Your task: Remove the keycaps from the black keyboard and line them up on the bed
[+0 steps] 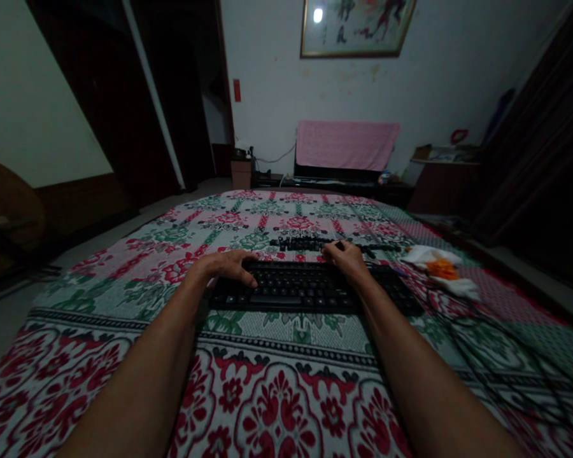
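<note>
A black computer keyboard lies across the patterned cloth in front of me. My left hand rests on its left end, thumb stretched over the keys and fingers apart near the far corner. Just beyond the keyboard's far edge, my right hand is closed in a pinch, with a small black key cap at the fingertips. Loose black key caps lie in a row behind the keyboard, stretching to both sides of this hand. My right wrist and forearm cover some keys on the right part.
Right of the keyboard lies a crumpled white and orange packet or cloth. Black cable loops over the bedspread nearby. Farther off stand a pink-draped screen and a cabinet by the wall.
</note>
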The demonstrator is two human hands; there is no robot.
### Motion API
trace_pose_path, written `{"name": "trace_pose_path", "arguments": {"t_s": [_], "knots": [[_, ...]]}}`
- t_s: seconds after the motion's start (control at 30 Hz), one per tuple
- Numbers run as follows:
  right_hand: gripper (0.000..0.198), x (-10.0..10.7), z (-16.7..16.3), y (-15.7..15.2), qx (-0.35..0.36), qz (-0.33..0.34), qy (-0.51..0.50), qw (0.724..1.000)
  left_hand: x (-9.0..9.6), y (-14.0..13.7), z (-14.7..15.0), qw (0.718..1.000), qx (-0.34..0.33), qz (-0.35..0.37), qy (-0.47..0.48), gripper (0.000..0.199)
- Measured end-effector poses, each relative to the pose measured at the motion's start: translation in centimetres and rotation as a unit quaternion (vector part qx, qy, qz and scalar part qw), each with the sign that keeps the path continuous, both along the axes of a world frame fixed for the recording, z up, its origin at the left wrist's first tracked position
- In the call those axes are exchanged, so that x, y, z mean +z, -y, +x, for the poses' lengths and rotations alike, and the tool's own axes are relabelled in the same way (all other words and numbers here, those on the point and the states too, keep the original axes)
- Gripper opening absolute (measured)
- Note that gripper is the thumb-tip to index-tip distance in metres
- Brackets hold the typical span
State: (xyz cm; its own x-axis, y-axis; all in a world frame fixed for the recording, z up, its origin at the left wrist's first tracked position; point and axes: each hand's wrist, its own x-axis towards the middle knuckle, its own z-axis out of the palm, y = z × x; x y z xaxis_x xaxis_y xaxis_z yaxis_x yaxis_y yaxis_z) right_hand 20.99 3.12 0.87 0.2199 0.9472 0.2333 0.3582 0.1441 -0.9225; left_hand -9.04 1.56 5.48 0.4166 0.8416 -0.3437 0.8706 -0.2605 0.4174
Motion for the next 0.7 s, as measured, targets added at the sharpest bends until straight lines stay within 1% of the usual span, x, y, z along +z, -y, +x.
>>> {"name": "trace_pose_path", "arguments": {"t_s": [0.27, 0.4, 0.5, 0.6, 0.7], "knots": [[0.019, 1.2, 0.0, 1.2, 0.054, -0.019, -0.014, 0.998, -0.1, -0.1, -0.1, 1.0, -0.008, 0.002, 0.018, 0.081], [0.021, 1.0, 0.0, 1.4, 0.048, -0.006, -0.016, 0.999, 0.1, 0.0, 0.0, 1.0, -0.01, 0.001, 0.014, 0.081], [0.021, 0.7, 0.0, 1.3, 0.055, -0.001, -0.037, 0.998, 0.4, 0.2, 0.2, 1.0, -0.013, 0.008, 0.003, 0.083], [0.02, 0.7, -0.1, 1.2, 0.059, -0.009, -0.057, 0.997, 0.5, 0.3, 0.2, 1.0, -0.012, 0.015, -0.008, 0.084], [0.021, 0.8, -0.1, 1.2, 0.054, -0.016, -0.059, 0.997, 0.1, 0.1, 0.0, 1.0, -0.009, 0.009, 0.001, 0.086]]}}
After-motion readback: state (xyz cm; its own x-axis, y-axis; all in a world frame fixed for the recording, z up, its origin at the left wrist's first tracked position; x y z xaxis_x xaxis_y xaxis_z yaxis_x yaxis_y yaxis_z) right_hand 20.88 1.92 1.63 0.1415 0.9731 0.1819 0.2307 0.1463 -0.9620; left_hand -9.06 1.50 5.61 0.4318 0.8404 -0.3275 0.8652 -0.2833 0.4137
